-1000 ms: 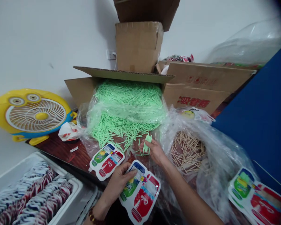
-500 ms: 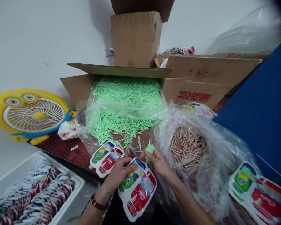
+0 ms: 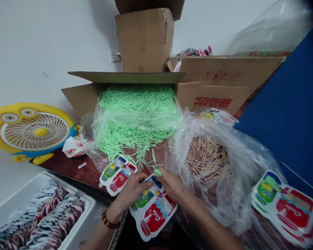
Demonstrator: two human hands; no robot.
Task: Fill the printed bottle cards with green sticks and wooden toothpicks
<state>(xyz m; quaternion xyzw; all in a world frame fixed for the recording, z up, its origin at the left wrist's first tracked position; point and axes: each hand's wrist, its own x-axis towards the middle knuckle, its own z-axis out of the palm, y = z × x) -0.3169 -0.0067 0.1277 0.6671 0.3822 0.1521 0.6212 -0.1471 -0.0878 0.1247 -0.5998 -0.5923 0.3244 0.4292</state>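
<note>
My left hand [image 3: 135, 189] pinches the upper left part of a printed pouch [image 3: 156, 215] with a green bottle and a red cola bottle on it. At the pouch's top edge, my right hand [image 3: 172, 184] grips a small bundle of green sticks [image 3: 158, 172], whose ends point toward the pouch. Whether the sticks reach inside it is hidden by the fingers. A second printed pouch [image 3: 118, 175] lies on the table just beyond my left hand. Behind both hands, a heap of loose green sticks [image 3: 135, 135] spills from a clear bag in an open carton.
Tan sticks [image 3: 207, 158] lie in a clear plastic bag [image 3: 240, 152] at the right. Filled pouches [image 3: 287, 208] rest at the far right. A white foam box [image 3: 86, 205] holds rows of pouches at lower left. A yellow fan [image 3: 41, 132] stands left; cartons [image 3: 146, 40] stand behind.
My right hand has moved left and down to the pouch's top edge, tipping the green stick bundle from upright toward the pouch. The left hand keeps its hold. The whole view has shifted slightly.
</note>
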